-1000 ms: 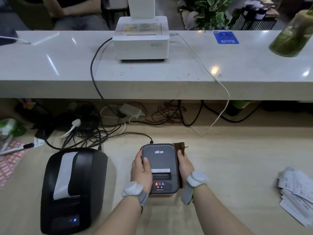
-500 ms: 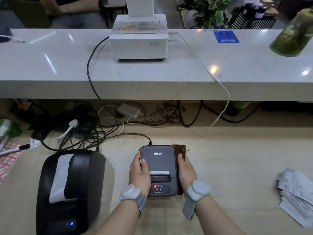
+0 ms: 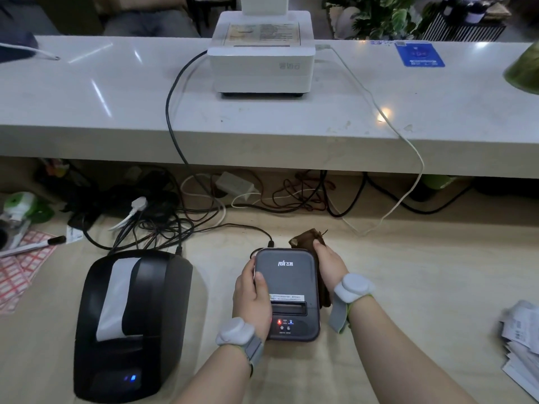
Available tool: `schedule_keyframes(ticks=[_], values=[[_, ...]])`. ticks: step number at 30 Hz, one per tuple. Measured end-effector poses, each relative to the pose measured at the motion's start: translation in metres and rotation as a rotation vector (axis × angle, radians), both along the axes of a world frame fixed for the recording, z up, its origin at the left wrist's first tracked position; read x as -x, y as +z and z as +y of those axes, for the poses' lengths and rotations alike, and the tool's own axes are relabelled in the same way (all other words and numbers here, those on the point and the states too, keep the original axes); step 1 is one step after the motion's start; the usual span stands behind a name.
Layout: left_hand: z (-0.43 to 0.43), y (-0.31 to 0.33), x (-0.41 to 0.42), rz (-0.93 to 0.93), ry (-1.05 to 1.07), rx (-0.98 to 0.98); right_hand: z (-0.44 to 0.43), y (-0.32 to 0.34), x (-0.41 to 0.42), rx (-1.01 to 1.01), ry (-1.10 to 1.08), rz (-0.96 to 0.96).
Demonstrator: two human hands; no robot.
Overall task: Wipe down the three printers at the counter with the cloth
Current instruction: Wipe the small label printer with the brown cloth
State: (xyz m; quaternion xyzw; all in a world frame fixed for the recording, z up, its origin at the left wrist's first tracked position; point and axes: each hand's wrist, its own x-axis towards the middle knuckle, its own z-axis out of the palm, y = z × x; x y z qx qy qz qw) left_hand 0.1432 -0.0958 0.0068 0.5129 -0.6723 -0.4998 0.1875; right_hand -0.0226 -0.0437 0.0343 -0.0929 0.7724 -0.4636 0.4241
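Grey printer point(image 3: 287, 290) marked "FEIE" held on the tabletop point(image 3: 408, 287).
The left hand point(image 3: 250, 295) grips its left side, thumb on the lid; the right hand point(image 3: 331, 265) holds a brown cloth point(image 3: 307, 239) against its right side. A black printer point(image 3: 131, 325) stands just left, and a white printer point(image 3: 261, 62) sits on the raised tabletop point(image 3: 87, 106) behind.

We are wearing two matching bands, left band point(image 3: 233, 335) and right band point(image 3: 353, 288), each carrying a rounded pale-grey puck on a grey strap edged in thin green trim.
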Motion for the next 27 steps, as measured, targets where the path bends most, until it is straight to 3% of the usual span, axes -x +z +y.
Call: schedule_keyframes(ticks=[9, 16, 20, 27], values=[[0.001, 0.000, 0.000, -0.006, 0.022, -0.009, -0.022, -0.006, 0.023, -0.289, 0.222, 0.007], [0.001, -0.001, -0.001, 0.031, 0.059, -0.032, -0.033, 0.020, 0.024, -0.233, 0.472, 0.167], [0.001, 0.000, -0.001, 0.050, 0.067, -0.053, -0.036, 0.030, 0.026, -0.155, 0.430, 0.177], [0.003, 0.002, 0.000, 0.040, 0.082, -0.074, -0.056, 0.036, 0.030, -0.273, 0.643, 0.212]])
